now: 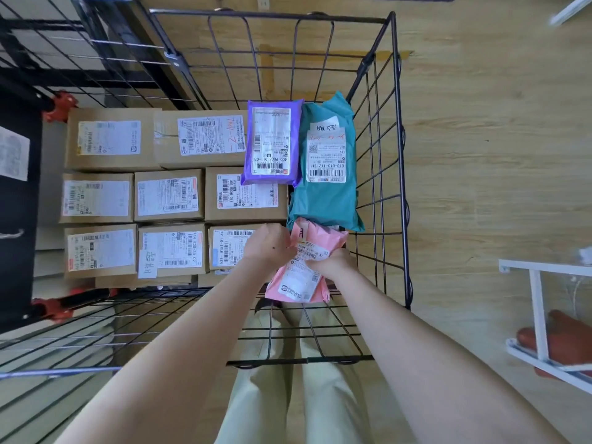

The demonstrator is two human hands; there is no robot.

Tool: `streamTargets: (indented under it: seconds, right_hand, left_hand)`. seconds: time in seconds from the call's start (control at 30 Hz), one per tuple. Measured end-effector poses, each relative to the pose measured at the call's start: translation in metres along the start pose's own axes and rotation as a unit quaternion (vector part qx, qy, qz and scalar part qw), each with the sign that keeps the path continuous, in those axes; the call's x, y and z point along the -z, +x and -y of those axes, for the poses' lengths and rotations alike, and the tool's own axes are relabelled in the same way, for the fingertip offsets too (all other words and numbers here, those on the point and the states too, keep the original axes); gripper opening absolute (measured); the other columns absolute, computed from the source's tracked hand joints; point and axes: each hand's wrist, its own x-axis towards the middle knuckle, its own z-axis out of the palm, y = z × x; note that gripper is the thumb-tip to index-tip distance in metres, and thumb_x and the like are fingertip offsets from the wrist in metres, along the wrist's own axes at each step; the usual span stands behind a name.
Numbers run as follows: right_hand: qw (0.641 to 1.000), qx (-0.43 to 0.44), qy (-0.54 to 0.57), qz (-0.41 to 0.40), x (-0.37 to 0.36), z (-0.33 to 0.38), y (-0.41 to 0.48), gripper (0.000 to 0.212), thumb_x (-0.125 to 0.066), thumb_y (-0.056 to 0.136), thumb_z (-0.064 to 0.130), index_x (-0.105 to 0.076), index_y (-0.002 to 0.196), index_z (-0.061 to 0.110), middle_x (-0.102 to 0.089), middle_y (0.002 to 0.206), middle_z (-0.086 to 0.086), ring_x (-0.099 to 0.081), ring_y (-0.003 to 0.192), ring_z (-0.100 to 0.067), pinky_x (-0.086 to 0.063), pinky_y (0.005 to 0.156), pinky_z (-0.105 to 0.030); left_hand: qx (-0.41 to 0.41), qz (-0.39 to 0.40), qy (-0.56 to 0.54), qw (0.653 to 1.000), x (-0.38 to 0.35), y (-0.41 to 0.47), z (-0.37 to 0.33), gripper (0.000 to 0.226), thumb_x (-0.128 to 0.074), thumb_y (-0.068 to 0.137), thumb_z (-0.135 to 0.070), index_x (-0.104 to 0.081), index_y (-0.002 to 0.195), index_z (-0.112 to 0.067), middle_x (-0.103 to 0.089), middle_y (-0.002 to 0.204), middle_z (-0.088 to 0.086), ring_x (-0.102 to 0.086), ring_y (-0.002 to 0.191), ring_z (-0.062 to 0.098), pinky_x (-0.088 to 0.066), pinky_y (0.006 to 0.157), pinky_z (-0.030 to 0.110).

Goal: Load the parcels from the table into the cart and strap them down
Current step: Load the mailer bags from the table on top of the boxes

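Inside the black wire cart [397,174], several cardboard boxes [169,195] with shipping labels lie in rows. A purple mailer bag [272,142] and a teal mailer bag [326,168] rest at the cart's right side. Both of my hands hold a pink mailer bag [304,270] at the near right corner of the cart, over the boxes. My left hand [267,243] grips its upper left edge. My right hand [333,262] grips its right side, fingers curled over the label. The bag's far end touches the teal bag.
A folded black wire panel [80,52] leans at the upper left, with red fittings [59,105] near it. A white frame [541,315] stands on the wooden floor [480,155] at the right. My legs show below the cart's near wall.
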Motion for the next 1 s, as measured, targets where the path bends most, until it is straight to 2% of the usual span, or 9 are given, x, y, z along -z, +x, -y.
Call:
streamTargets:
  seconds: [0.07,0.17,0.23,0.33,0.5,0.57,0.73,0.83,1.0]
  right_hand:
    - [1.000,0.001,0.006,-0.002,0.009,0.002,-0.009,0.051,-0.082,0.071,0.036,-0.060,0.114,0.019,-0.064,0.112,-0.003,-0.064,0.096,-0.020,-0.056,0.075,-0.030]
    - [1.000,0.013,0.008,0.001,0.023,0.004,-0.032,0.036,-0.077,0.078,0.028,-0.062,0.109,0.018,-0.064,0.111,-0.002,-0.063,0.089,-0.016,-0.046,0.058,-0.021]
    - [1.000,0.030,-0.009,0.003,0.028,0.005,-0.050,0.033,-0.072,0.082,0.022,-0.061,0.113,0.017,-0.065,0.112,-0.003,-0.061,0.085,-0.015,-0.039,0.050,-0.020]
    - [0.997,0.069,-0.022,0.017,0.038,0.010,-0.083,0.039,-0.065,0.086,0.018,-0.054,0.123,0.016,-0.064,0.114,-0.004,-0.058,0.085,-0.016,-0.042,0.054,-0.021]
    - [0.985,0.157,0.073,-0.023,0.065,0.029,-0.145,0.033,-0.063,0.088,0.018,-0.052,0.120,0.018,-0.062,0.111,-0.004,-0.055,0.075,-0.013,-0.038,0.051,-0.021]
    - [0.975,0.184,0.116,-0.038,0.075,0.035,-0.171,0.030,-0.066,0.086,0.020,-0.056,0.115,0.019,-0.062,0.108,-0.002,-0.056,0.076,-0.013,-0.041,0.056,-0.022]
    - [0.956,0.247,0.157,0.001,0.098,0.044,-0.230,0.027,-0.065,0.089,0.018,-0.058,0.115,0.020,-0.063,0.110,0.000,-0.063,0.094,-0.016,-0.052,0.084,-0.034]
    - [0.944,0.302,0.127,0.028,0.110,0.049,-0.262,0.023,-0.063,0.090,0.014,-0.058,0.110,0.025,-0.062,0.104,0.003,-0.062,0.091,-0.013,-0.052,0.086,-0.034]
    - [0.908,0.402,0.065,0.097,0.125,0.059,-0.315,0.021,-0.063,0.089,0.014,-0.062,0.104,0.029,-0.060,0.101,0.005,-0.063,0.100,-0.017,-0.051,0.094,-0.038]
  left_hand:
    - [0.008,0.002,-0.011,1.000,0.005,-0.008,0.000,0.031,-0.063,0.084,-0.033,-0.054,0.059,-0.016,-0.064,0.075,0.005,-0.059,0.070,0.025,-0.038,0.051,0.027]
    - [0.024,-0.001,-0.027,0.999,0.019,-0.023,-0.004,0.022,-0.070,0.081,-0.035,-0.063,0.076,-0.014,-0.066,0.081,0.005,-0.062,0.078,0.024,-0.046,0.058,0.029]
    - [0.039,-0.006,-0.063,0.997,0.031,-0.034,-0.008,0.017,-0.072,0.081,-0.030,-0.064,0.076,-0.016,-0.067,0.082,0.005,-0.063,0.080,0.023,-0.048,0.062,0.031]
    - [0.053,-0.035,-0.129,0.990,0.051,-0.055,-0.014,0.008,-0.065,0.080,-0.017,-0.065,0.073,-0.020,-0.070,0.084,0.005,-0.064,0.082,0.023,-0.051,0.067,0.031]
    - [0.060,-0.104,-0.182,0.976,0.095,-0.110,-0.014,0.006,-0.069,0.080,-0.020,-0.067,0.083,-0.016,-0.068,0.087,0.003,-0.062,0.083,0.019,-0.053,0.071,0.031]
    - [0.065,-0.124,-0.188,0.972,0.113,-0.135,-0.013,0.009,-0.068,0.082,-0.019,-0.069,0.089,-0.013,-0.066,0.086,0.002,-0.061,0.084,0.019,-0.052,0.071,0.030]
    - [0.068,-0.171,-0.208,0.961,0.144,-0.197,-0.015,0.008,-0.063,0.084,-0.013,-0.068,0.090,-0.011,-0.066,0.084,-0.002,-0.063,0.082,0.016,-0.053,0.067,0.028]
    - [0.064,-0.218,-0.238,0.944,0.152,-0.235,-0.021,0.005,-0.062,0.084,-0.013,-0.066,0.086,-0.016,-0.063,0.081,-0.009,-0.060,0.079,0.008,-0.043,0.059,0.012]
    - [0.082,-0.282,-0.258,0.920,0.160,-0.296,-0.039,0.007,-0.060,0.086,-0.014,-0.063,0.084,-0.020,-0.062,0.081,-0.012,-0.060,0.081,0.007,-0.044,0.066,0.016]
